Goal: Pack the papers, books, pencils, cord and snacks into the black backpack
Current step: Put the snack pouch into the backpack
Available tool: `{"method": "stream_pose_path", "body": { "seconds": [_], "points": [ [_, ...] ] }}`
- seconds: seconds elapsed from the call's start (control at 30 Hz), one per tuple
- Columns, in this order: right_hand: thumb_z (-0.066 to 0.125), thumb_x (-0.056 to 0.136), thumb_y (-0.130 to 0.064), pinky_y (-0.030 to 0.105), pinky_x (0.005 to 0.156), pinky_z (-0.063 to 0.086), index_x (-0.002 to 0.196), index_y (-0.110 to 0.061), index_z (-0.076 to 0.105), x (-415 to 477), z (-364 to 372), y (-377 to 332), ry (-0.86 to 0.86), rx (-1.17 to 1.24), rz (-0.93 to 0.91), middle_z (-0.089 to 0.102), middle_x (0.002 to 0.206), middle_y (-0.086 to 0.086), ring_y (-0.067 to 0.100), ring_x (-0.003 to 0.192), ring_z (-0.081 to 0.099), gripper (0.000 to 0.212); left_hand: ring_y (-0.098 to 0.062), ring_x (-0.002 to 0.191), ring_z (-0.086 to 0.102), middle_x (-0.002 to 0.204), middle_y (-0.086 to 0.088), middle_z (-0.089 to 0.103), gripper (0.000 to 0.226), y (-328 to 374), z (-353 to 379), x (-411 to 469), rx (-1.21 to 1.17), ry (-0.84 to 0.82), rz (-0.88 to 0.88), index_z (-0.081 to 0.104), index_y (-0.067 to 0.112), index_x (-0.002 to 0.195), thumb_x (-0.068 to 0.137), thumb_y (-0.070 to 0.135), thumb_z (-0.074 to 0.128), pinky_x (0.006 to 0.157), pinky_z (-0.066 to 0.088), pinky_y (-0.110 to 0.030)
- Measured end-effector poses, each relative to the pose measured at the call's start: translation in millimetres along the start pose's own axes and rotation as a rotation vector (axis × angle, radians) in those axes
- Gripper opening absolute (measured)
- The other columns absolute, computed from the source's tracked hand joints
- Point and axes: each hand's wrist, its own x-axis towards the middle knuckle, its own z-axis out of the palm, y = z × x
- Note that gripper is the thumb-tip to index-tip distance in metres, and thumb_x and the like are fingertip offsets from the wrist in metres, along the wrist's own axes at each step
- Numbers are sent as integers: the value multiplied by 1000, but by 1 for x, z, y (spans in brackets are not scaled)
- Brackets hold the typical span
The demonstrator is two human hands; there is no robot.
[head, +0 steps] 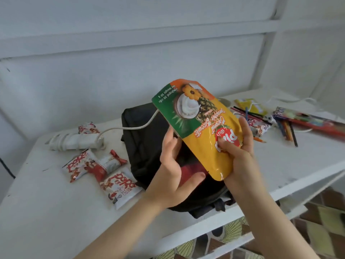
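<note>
Here, right hand point(240, 146) pinches the biscuit pouch point(203, 116) mid-frame, left hand point(172, 165) flat against its edge; best slid edgewise into the black backpack point(141, 139).

Lighting: bright, soft, even daylight — source out of view; white wall point(112, 81) and table point(280, 161) nearly washed out.
Shadows: faint, soft-edged.
Glare: sheen on the yellow snack pouch point(205, 131).
Blur: slight overall, heavier on the pencils point(287, 128) near the right edge.
Distortion: wide-angle — straight lines bow toward the edges.
</note>
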Motion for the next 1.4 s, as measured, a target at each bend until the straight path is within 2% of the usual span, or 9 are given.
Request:
{"method": "stream_pose_path", "body": {
  "seconds": [0.13, 0.2, 0.33, 0.47, 0.77, 0.93, 1.03, 1.23, 1.4],
  "points": [
    [61, 76, 0, 32, 63, 57, 127, -43, 50, 3, -10, -16, 20, 37, -31, 56, 126, -4, 18, 95, 68, 67, -23, 128, 38, 143, -12, 30, 44, -28, -21, -21, 552, -306, 65, 39, 21, 116, 83, 37, 64, 102, 43, -36],
    [58, 80, 2, 32, 63, 57, 130, -42, 49, 4, -14, -22, 29, 43, -56, 55, 129, -4, 16, 92, 70, 66, -22, 133, 34, 136, -9, 45, 35, -39, -32, -16, 669, -356, 139, 49, 20, 115, 88, 39, 58, 112, 28, -36],
    [59, 81, 1, 30, 61, 55, 129, -43, 49, 4, -22, -29, 55, 44, -86, 53, 131, -3, 16, 94, 69, 66, -25, 129, 42, 128, -6, 57, 56, -56, -56, 14, 894, -467, 166, 48, 22, 126, 79, 48, 64, 113, 24, -42],
    [58, 81, 2, 30, 61, 56, 127, -44, 50, 3, -28, -27, 68, 35, -94, 54, 128, -5, 15, 93, 69, 66, -23, 90, 65, 94, -3, 68, 59, -49, -67, 31, 856, -464, 8, 40, 21, 130, 80, 30, 70, 75, 53, -34],
    [59, 84, 6, 43, 69, 59, 127, -47, 48, -2, -47, -8, 159, -70, -56, 54, 127, -2, 26, 103, 63, 69, -20, 51, 47, 60, -4, 46, 29, -59, -85, 86, 706, -337, -690, 23, 22, 124, 99, 24, 38, 51, 36, -34],
    [59, 84, 6, 41, 69, 59, 129, -45, 46, -4, -53, 0, 224, -76, -34, 54, 123, -4, 24, 101, 62, 69, -33, 90, 59, 107, -15, 61, 35, -76, -80, 78, 1048, -333, -185, 54, 13, 120, 86, 2, 54, 74, 50, -42],
    [59, 84, 5, 39, 67, 59, 130, -45, 45, -5, -55, 0, 227, -75, -32, 54, 122, -4, 25, 101, 62, 70, -36, 89, 64, 111, -16, 65, 35, -82, -82, 61, 1064, -308, 168, 69, 9, 108, 84, 2, 44, 65, 56, -44],
    [61, 84, 3, 39, 66, 58, 129, -47, 45, -13, -64, -1, 224, -110, -7, 51, 124, -7, 24, 103, 60, 69, -39, 117, 53, 142, -19, 41, 66, -79, -95, 41, 1195, -608, -25, 45, 25, 138, 83, 62, 41, 83, 51, -48],
    [62, 82, 1, 42, 71, 58, 129, -48, 46, -22, -67, 3, 178, -142, 0, 52, 125, -7, 22, 102, 62, 70, -36, 100, 60, 134, -18, 47, 83, -74, -93, 50, 1207, -648, -138, 33, 35, 142, 71, 53, 72, 64, 54, -40]
  ]
}}
